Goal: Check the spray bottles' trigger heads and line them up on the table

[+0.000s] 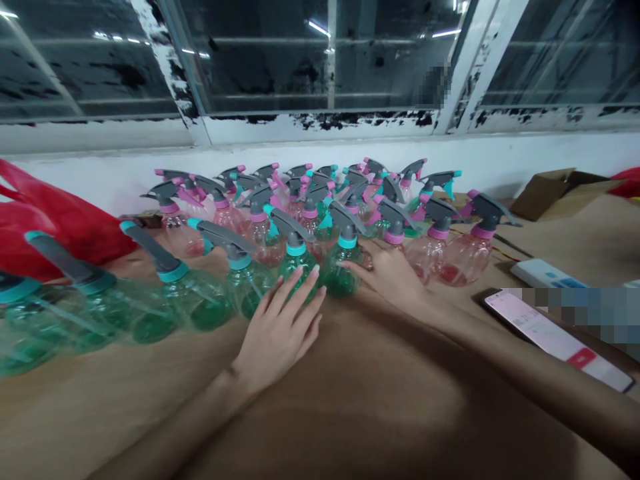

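A crumpled red plastic bag [55,230] sits at the left; an open brown cardboard box [545,195] and a lit rectangular smartphone [555,337] lie at the right; dark glass windows [270,60] stand behind

Spray bottles [343,272] stand in rows on the bench [360,393] before the wall [300,150], with a bag [55,227] behind the front row's left end, a box [543,197] at the back right, and a phone [555,337] right of the hands [280,327].

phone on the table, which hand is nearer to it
Right. The right hand is to the left of the phone; the left hand is farther left, in front of a green spray bottle.
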Demonstrator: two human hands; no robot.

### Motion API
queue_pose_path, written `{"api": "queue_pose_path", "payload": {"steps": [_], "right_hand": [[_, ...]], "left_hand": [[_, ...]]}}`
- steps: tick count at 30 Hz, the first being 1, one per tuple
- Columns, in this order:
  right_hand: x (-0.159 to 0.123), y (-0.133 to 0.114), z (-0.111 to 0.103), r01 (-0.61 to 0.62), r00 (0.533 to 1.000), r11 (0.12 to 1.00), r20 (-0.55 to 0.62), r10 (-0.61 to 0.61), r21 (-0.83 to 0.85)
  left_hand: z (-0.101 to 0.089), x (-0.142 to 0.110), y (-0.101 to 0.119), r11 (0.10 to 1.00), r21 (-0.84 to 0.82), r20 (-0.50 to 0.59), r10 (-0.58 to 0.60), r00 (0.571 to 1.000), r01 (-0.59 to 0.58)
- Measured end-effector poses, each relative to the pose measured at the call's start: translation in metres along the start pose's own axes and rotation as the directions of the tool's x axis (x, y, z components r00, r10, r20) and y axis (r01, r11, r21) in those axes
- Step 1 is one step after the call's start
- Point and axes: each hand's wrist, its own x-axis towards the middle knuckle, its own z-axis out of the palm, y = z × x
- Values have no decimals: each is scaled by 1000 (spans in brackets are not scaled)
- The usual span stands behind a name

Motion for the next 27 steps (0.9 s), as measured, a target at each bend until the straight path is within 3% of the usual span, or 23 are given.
{"api": "queue_pose_path", "payload": {"steps": [3,6,8,19,27], "right_hand": [[0,0,-2,12,1000,1000,0,-12,-3],[0,-1,-3,14,1000,1000,3,-14,-7],[0,-1,-4,14,1000,1000,5,-14,-7],[1,0,-5,-5,1000,1000,14,5,11],[0,1,-5,-24,999,1000,25,24,16]], "left_hand": [[7,8,-8,992,71,-64,-103,993,108],[16,10,-12,957,112,-152,-250,956,268],[20,11,-13,941,123,-181,-290,940,315],[32,14,-19,926,67,-124,-362,924,371],[21,14,-21,925,-26,-73,-381,922,380]]}}
